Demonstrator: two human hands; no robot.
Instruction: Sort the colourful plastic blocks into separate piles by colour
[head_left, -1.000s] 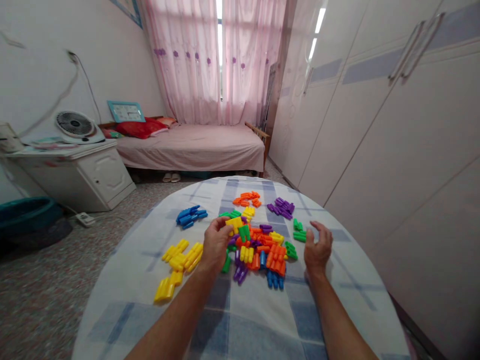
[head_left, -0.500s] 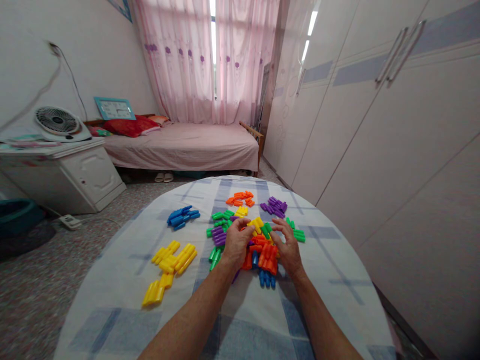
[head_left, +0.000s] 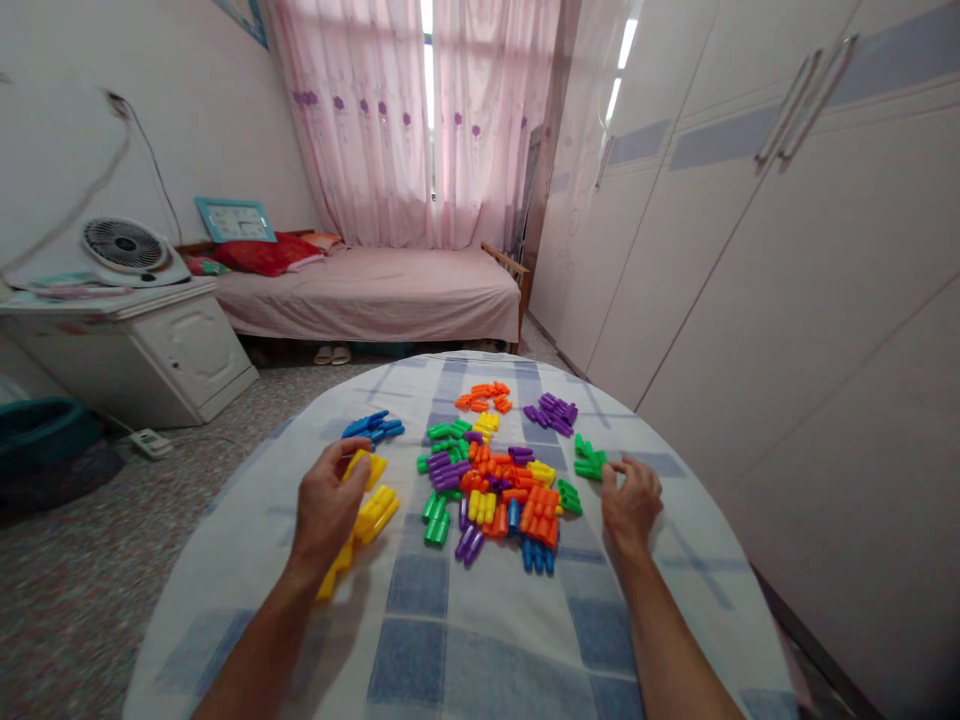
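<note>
My left hand (head_left: 328, 505) is closed on a yellow bullet-shaped toy block (head_left: 366, 468), with the thumb and fingers around it, at the yellow group on the table's left. Other yellow blocks (head_left: 377, 513) lie beside and partly under this hand. On the right side my right hand (head_left: 631, 500) has its fingers curled, and its fingertips meet the edge of a green block (head_left: 591, 462). Between the hands lies a mixed pile with orange blocks (head_left: 540, 512), purple blocks (head_left: 448, 470), green, yellow and blue blocks.
Blue blocks (head_left: 375, 426), orange blocks (head_left: 484, 396) and purple blocks (head_left: 553, 412) form separate groups farther back. A checked cloth (head_left: 495, 650) covers the round table. Beyond it stand a bed (head_left: 375, 290), a cabinet (head_left: 187, 350) with a fan (head_left: 126, 246), and a wardrobe (head_left: 787, 300).
Both hands have left the middle pile and moved apart. The left went to the yellow group with a yellow block; the right went outward to the green blocks at the right.
</note>
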